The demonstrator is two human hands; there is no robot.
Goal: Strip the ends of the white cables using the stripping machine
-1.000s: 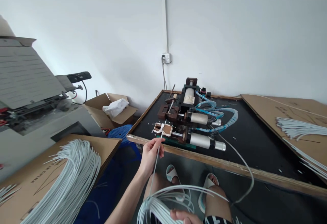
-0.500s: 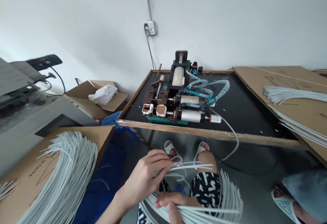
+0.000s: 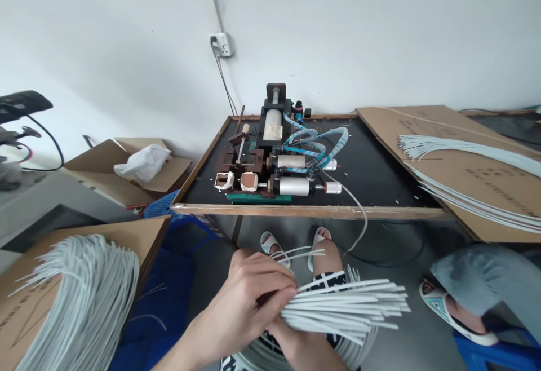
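Observation:
Both my hands hold a bundle of pale grey-white cables (image 3: 346, 306) over my lap, its cut ends fanning out to the right. My left hand (image 3: 253, 292) is wrapped over the top of the bundle, fingers closed. My right hand (image 3: 296, 343) grips it from underneath and is mostly hidden by the left hand and the cables. A few loose cable ends (image 3: 296, 255) stick out above the bundle near my feet. Ahead, a small pneumatic machine (image 3: 274, 162) with metal cylinders and blue hoses sits on the black-topped table (image 3: 380, 168).
A heap of the same cables (image 3: 76, 297) lies on cardboard at the left, and another spread (image 3: 465, 151) on cardboard at the right. An open box (image 3: 127, 168) stands by the wall. Another person's leg and sandal (image 3: 456, 297) are at the lower right.
My left hand left the machine's front, came down to my lap and closed on the bundle. The cables are gathered into a tight fan pointing right. The view swung right and down.

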